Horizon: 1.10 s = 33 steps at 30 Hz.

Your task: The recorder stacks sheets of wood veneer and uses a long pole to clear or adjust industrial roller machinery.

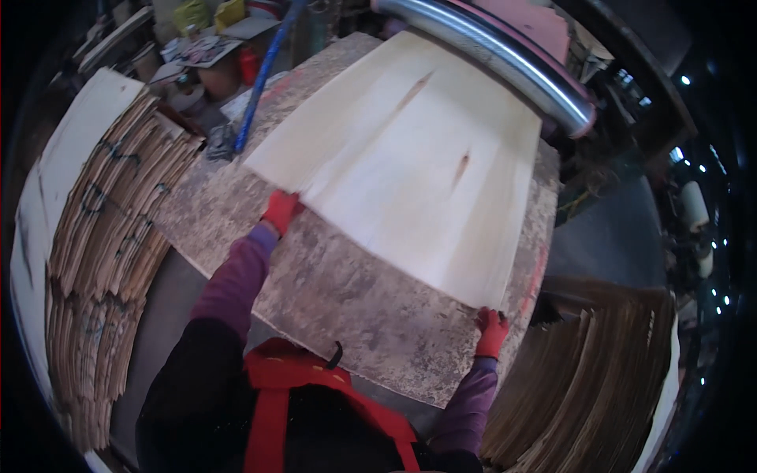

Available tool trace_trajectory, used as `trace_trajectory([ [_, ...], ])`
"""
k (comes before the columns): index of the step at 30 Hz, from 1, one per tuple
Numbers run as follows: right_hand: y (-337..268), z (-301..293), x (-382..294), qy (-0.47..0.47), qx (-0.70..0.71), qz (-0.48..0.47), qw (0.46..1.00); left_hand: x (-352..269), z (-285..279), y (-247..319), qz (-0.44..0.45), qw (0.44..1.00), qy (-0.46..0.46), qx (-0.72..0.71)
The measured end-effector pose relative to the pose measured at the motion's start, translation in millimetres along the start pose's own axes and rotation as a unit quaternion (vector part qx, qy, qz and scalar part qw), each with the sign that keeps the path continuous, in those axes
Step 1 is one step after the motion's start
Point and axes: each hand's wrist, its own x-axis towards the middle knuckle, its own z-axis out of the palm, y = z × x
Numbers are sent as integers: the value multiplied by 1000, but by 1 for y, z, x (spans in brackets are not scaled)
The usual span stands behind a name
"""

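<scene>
A pale wood veneer sheet [390, 171] with two brown knot marks lies over a stained work table [349, 295]. Its far edge reaches a shiny metal roller [502, 53]. My left hand [282, 210], in a red glove, grips the near left corner of the sheet. At the near right corner, my right hand [492, 332], gloved the same way, has its fingers closed on the edge. The fingertips of both hands are partly hidden.
Tall stacks of veneer stand left [112, 207] and right [585, 366] of the table. A blue pole [263, 83] slants at the table's left side. Behind it sit a red bottle [248, 65] and clutter. Pink sheets [532, 23] lie beyond the roller.
</scene>
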Motion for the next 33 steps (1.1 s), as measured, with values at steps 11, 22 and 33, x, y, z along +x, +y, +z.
trace_trajectory([
  [11, -11, 83, -7, -66, -5, 43, 997, 65, -41, 130, 130, 736, 241, 618],
  [22, -66, 424, -83, -312, -40, -16, 949, 165, -115, 153, 176, 708, 87, 678],
  [33, -132, 742, -104, -348, -35, -90, 932, 62, -95, 176, -137, 932, -286, -178],
])
